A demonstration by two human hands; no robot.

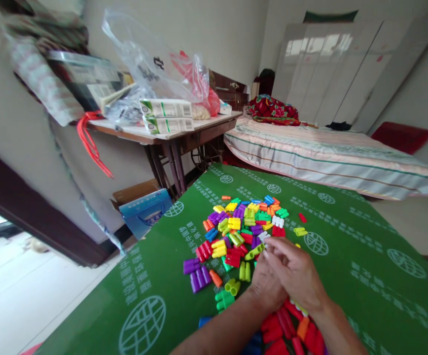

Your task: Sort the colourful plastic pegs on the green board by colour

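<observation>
lime-green plastic, in the form of a small ribbed double-tube building piece [254, 252], is pinched at the fingertips of the right hand [291, 268], whose fingers are curled closed around its near end, while the left hand [266, 286] lies partly hidden beneath the right one, so whether it is clenched on anything cannot be told. the piece is held just above the green printed table mat [347, 276], at the near edge of the loose heap of bright plastic tube pieces [243, 227], with its free end pointing towards the yellow twin-tube piece [219, 248] in that heap. a cluster of red and orange joined pieces [291, 330] lies on the mat under both wrists, nearer than the heap. purple triple-tube pieces [198, 276] lie to the left of the heap's near edge, apart from the hands. for the step in hand to be done well, it is judged that the lime-green piece should be kept level and steadied by both hands, its open ends lined up squarely before any pressure is applied, and the push made straight along the tubes, since a tilted push would likely jam or spring the piece out of the fingertips. the wrists are best kept off the red cluster so that it is not knocked apart.
</observation>
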